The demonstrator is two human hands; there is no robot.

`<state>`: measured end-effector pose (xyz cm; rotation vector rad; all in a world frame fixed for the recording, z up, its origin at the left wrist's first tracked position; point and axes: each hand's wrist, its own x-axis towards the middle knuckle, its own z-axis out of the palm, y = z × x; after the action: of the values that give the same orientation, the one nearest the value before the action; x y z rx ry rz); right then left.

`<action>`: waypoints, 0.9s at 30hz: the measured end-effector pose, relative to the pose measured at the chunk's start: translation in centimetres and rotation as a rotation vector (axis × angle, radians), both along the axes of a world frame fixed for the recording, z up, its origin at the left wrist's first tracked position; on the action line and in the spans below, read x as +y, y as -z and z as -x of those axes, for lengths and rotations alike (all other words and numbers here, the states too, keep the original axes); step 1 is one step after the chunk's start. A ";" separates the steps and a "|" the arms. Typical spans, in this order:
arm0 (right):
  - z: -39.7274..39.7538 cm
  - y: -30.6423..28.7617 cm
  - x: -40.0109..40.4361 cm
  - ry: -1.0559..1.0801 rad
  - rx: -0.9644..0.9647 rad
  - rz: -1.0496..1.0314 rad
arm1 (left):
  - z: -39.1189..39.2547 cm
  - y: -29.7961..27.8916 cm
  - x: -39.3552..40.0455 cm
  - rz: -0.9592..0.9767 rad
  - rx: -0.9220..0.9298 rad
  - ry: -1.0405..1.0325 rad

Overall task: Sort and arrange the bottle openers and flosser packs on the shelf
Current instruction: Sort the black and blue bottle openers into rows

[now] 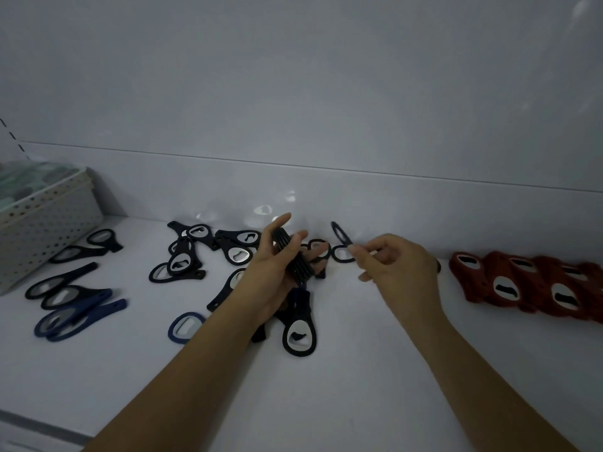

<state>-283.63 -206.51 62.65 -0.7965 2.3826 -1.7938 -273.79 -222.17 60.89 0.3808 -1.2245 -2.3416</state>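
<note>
Two bare hands work above the middle of the white shelf, near its back edge. The left hand grips a stack of black plastic bottle openers on edge, fingers and thumb curled round it. The right hand pinches the handle of a single black bottle opener between thumb and fingertips, holding it clear of the shelf just beside the stack.

Loose black bottle openers with oval metal inserts lie scattered under and to the left of the hands, some overlapping. One more black opener lies flat below the left wrist, and a blue-rimmed opener lies just left of the forearm. Toward the left edge, dark blue and black openers lie in a loose cluster. At the right edge, red bottle openers lie overlapped in a row.

At the back left corner stands a white perforated plastic basket holding pale green packs, too blurred to identify.
</note>
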 end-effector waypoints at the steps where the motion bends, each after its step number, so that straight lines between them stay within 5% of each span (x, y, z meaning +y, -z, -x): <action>1: -0.8 0.1 -0.3 -0.024 0.029 0.004 | 0.1 0.0 0.2 -0.026 0.006 0.030; 7: -2.7 1.5 -1.8 -0.141 0.226 -0.045 | 0.1 0.0 0.4 0.051 -0.047 0.064; 11: -3.3 1.3 -1.2 -0.096 0.168 -0.108 | 0.1 0.1 -0.4 0.124 -0.073 -0.098; 17: -4.9 2.0 -1.7 -0.225 0.262 -0.688 | -0.6 -0.2 -2.2 0.086 -0.084 -0.283; 27: -2.1 0.8 -0.5 -0.162 -0.168 -0.280 | -0.9 -0.7 -1.8 -0.173 0.023 -0.100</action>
<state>-281.51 -207.05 61.82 -0.7471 2.3153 -1.3704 -272.85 -223.94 61.58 0.4605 -0.9717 -2.3655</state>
